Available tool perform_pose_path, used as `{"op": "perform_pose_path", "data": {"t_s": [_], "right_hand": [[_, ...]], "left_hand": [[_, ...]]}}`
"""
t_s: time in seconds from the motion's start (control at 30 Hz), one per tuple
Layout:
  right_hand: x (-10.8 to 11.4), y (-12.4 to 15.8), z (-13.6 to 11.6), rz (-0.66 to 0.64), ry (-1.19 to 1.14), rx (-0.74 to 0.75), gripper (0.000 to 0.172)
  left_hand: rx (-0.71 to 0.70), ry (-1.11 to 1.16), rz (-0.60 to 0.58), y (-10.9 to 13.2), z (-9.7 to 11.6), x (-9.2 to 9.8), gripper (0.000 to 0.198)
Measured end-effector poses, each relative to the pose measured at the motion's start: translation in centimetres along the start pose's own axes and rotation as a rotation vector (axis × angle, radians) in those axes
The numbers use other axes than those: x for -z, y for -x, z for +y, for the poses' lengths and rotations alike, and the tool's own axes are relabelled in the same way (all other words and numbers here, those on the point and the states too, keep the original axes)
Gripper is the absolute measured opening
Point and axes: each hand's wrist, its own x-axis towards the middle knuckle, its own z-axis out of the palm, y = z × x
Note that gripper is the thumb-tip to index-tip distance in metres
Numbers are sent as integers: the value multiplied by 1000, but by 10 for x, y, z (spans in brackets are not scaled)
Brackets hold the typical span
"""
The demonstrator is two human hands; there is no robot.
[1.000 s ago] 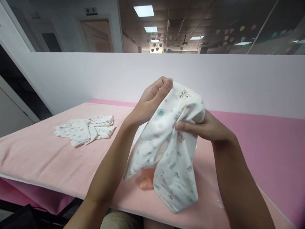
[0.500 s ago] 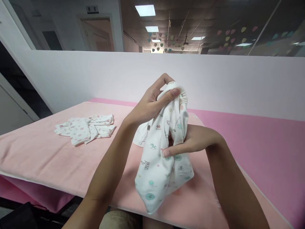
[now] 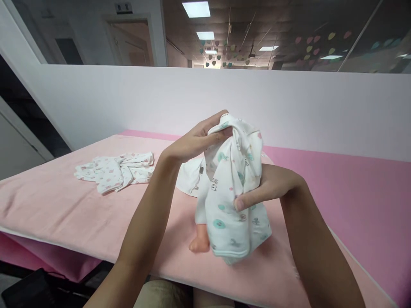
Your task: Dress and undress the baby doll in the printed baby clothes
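A white baby garment (image 3: 224, 218) with green and pink prints hangs bunched between my hands above the table. My left hand (image 3: 205, 134) grips its upper end, the fingertips partly covered by the cloth. Lower on the right side, my right hand (image 3: 263, 188) pinches the fabric, its thumb in front and the other fingers hidden behind. A doll's foot (image 3: 200, 239) shows below and to the left of the garment; the rest of the doll is mostly hidden. Behind, a white cloth (image 3: 189, 176) lies on the table.
Another printed white garment (image 3: 112, 171) lies on the left part of the pink-covered table (image 3: 80, 214). A white partition (image 3: 96, 98) with glass above stands behind. The table's front edge runs close to my lap.
The held garment has shifted right and its lower end has risen, uncovering the doll's foot. My left hand has moved slightly down, and my right hand slightly right.
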Motion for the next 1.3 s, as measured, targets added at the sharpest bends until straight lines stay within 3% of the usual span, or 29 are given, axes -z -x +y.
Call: {"op": "perform_pose_path", "data": {"t_s": [0.1, 0.17, 0.23, 0.3, 0.37, 0.47, 0.57, 0.67, 0.87, 0.93, 1.0, 1.1, 1.2, 1.3], "right_hand": [[0, 4, -3, 332, -26, 111, 50], [-3, 4, -9, 562, -81, 207, 47], [-6, 2, -15, 684, -137, 264, 43], [-8, 0, -18, 741, -160, 289, 39], [-7, 0, -18, 734, -134, 299, 39], [-1, 6, -13, 557, -29, 229, 55], [4, 13, -11, 407, 42, 108, 60], [2, 15, -14, 459, 39, 113, 52], [-10, 3, -21, 625, -185, 363, 38], [-11, 1, -22, 650, -207, 338, 37], [-8, 2, -19, 639, -154, 271, 36], [1, 8, -13, 500, -11, 158, 46], [8, 15, -8, 400, 35, 94, 53], [7, 19, -10, 505, -65, 185, 36]], "left_hand": [[38, 41, -10, 1, 3, -5, 54], [62, 61, -104, 3, 5, -6, 61], [80, 54, -189, 6, 6, -6, 62], [75, 36, -179, 6, 6, -6, 59], [47, 37, -72, 5, 4, -8, 55], [22, 64, 66, 1, -3, -14, 52], [46, 101, 46, -2, -9, -21, 51], [90, 139, -5, -4, -14, -24, 52], [88, 149, -105, -3, -21, -14, 64], [62, 113, -87, -2, -23, -11, 65], [41, 75, 19, -2, -23, -11, 66], [29, 51, 147, -4, -20, -15, 64], [41, 44, 141, -5, -17, -21, 62], [54, 46, 89, -5, -15, -23, 66]]}}
